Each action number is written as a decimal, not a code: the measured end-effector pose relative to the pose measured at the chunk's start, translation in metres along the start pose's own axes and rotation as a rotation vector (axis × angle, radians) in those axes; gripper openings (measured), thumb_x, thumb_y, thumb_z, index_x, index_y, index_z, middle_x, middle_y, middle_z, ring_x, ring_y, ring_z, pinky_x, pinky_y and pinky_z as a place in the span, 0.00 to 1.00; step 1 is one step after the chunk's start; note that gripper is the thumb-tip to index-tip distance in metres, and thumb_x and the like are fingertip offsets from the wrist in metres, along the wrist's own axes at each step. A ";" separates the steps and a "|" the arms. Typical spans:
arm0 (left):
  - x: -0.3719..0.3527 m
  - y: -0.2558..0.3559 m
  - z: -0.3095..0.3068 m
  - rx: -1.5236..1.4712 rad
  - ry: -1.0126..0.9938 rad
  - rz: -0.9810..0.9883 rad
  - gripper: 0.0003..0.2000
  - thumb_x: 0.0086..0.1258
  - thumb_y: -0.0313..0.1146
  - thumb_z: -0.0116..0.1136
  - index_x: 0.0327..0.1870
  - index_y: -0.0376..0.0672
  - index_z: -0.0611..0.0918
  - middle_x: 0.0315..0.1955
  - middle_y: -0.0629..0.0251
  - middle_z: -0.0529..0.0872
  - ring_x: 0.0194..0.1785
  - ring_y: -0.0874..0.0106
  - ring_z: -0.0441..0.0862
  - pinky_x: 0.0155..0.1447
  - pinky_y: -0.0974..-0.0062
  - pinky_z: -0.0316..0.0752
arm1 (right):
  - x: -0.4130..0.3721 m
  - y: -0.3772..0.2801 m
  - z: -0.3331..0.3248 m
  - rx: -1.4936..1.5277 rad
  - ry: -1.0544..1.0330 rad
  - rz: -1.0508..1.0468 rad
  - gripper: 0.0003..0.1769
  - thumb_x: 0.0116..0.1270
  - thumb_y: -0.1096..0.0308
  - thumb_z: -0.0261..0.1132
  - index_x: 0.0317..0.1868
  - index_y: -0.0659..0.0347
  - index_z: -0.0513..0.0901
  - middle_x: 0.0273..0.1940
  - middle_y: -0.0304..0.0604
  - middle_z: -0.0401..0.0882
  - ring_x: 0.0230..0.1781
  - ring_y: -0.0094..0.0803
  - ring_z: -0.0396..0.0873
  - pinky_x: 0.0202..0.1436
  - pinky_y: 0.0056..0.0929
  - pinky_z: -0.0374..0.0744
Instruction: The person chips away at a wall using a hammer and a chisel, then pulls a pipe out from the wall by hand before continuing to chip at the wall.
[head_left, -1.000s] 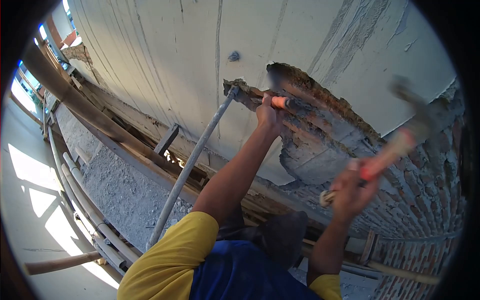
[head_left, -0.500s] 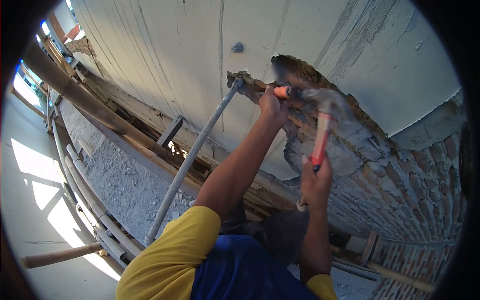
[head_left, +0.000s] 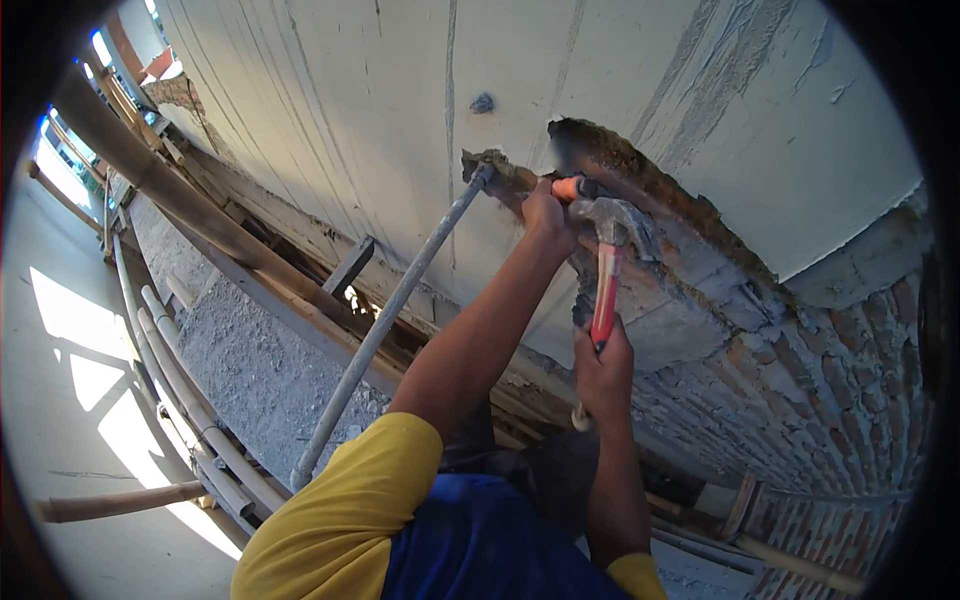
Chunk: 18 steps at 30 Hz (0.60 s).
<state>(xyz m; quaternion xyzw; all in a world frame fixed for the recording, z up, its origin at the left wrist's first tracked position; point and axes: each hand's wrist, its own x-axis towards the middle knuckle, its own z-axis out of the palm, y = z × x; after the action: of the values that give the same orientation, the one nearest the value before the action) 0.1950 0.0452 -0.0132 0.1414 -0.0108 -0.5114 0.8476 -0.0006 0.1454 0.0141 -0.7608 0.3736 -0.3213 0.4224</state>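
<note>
My left hand (head_left: 545, 212) is closed round an orange-handled chisel (head_left: 568, 189) at the broken-out patch of the plastered wall (head_left: 380, 120). The chisel's tip is hidden. My right hand (head_left: 604, 372) grips a hammer (head_left: 608, 275) with a red handle and a grey, dusty head. That head is right beside the dark end of the chisel; whether they touch is unclear. Around both tools the plaster is gone, and rough brick and mortar (head_left: 690, 260) show in a long hole with jagged edges.
A grey metal pipe (head_left: 385, 320) slants from the hole down to the left. Thick bamboo poles (head_left: 215, 220) cross the left side above a rubble-strewn ledge (head_left: 250, 360). Exposed brickwork (head_left: 840, 370) covers the right, and more poles (head_left: 205, 425) lie at lower left.
The hammer and my right hand have moved left, bringing the hammer head to the chisel's end. My left hand still holds the chisel. The view has shifted slightly.
</note>
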 end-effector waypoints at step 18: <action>-0.011 0.013 -0.022 -0.097 0.201 0.114 0.14 0.77 0.38 0.36 0.43 0.33 0.68 0.39 0.52 0.76 0.44 0.60 0.78 0.54 0.63 0.78 | -0.013 0.047 0.003 0.059 -0.072 0.209 0.09 0.65 0.68 0.58 0.38 0.64 0.70 0.24 0.45 0.72 0.23 0.34 0.73 0.31 0.33 0.71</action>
<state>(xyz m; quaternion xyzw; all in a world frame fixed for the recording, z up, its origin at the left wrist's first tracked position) 0.2051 0.0655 -0.0301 0.1499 0.0908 -0.4457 0.8779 -0.0192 0.1406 -0.0311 -0.7160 0.4257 -0.2588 0.4889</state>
